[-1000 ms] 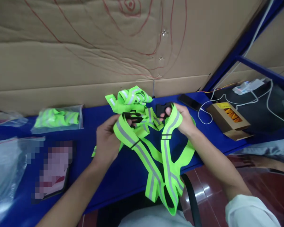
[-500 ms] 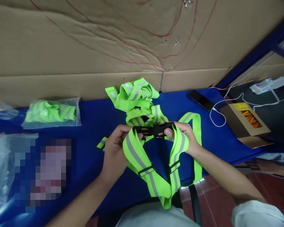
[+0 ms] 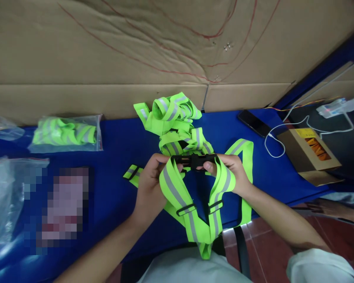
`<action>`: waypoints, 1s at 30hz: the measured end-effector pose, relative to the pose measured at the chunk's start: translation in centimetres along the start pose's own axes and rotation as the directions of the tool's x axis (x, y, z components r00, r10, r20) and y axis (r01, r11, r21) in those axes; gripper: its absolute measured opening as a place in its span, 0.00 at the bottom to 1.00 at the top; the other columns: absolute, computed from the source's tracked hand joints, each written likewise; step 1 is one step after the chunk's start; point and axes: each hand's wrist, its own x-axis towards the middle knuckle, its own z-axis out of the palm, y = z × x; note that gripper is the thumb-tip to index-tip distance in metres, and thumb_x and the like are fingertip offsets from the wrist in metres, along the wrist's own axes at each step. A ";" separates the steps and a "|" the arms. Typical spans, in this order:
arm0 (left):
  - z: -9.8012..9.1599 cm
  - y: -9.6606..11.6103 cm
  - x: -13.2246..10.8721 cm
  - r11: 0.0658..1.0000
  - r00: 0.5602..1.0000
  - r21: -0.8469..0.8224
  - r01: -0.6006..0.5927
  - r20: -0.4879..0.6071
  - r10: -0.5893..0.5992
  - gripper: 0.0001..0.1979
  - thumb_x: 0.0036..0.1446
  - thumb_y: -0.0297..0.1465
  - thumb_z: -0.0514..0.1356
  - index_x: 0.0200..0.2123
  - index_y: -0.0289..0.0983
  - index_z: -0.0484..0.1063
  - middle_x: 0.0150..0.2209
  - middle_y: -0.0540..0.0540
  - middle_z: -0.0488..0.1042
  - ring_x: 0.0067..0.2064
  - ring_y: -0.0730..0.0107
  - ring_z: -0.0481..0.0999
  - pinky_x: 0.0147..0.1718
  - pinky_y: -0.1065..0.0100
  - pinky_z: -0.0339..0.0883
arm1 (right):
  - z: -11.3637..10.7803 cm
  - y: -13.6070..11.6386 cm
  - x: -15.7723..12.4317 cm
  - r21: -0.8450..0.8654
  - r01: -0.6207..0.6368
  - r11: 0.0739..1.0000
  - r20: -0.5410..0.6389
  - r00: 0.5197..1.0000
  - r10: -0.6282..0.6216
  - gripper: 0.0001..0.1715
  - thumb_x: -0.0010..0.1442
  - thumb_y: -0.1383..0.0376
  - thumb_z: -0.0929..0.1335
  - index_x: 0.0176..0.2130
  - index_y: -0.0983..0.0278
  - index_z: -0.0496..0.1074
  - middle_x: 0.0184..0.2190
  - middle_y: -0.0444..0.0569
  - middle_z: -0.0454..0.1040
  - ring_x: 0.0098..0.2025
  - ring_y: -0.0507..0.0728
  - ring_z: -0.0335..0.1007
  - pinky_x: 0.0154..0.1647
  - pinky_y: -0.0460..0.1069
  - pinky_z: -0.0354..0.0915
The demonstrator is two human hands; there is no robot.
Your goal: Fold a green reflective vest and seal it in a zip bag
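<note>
My left hand (image 3: 153,179) grips the pronged half of a black side-release buckle (image 3: 196,161). The socket half is pinched in my right hand (image 3: 231,171), thumb in front. Both halves meet in line; whether they are latched I cannot tell. From the buckle hangs a neon-yellow reflective strap (image 3: 172,184) with a grey stripe, its loop drooping past the table's front edge. Black slide adjusters sit on both sides of this loop. Just behind my hands lies a heap of similar reflective straps (image 3: 177,114), and one strap end pokes out left of my left hand.
At left are a clear bag with a folded strap (image 3: 66,133), other plastic bags (image 3: 6,200) and a blurred-out item (image 3: 65,204). To the right lie a black phone (image 3: 253,122), a white cable and an open cardboard box (image 3: 309,151). Another person's hand (image 3: 336,208) shows at far right.
The two buckle halves have come closer together, with my left hand moving right toward my right hand. The strap loop has narrowed a little. The view has shifted slightly.
</note>
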 end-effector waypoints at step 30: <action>0.6 7.7 -2.1 0.854 0.854 0.031 -0.519 0.051 0.517 0.12 0.53 0.25 0.73 0.39 0.46 0.79 0.40 0.55 0.83 0.40 0.69 0.82 0.42 0.66 0.79 | -1.0 -16.9 0.4 -0.631 0.433 0.643 0.378 0.896 -0.233 0.21 0.67 0.50 0.71 0.52 0.59 0.80 0.43 0.46 0.82 0.43 0.59 0.80 0.48 0.53 0.73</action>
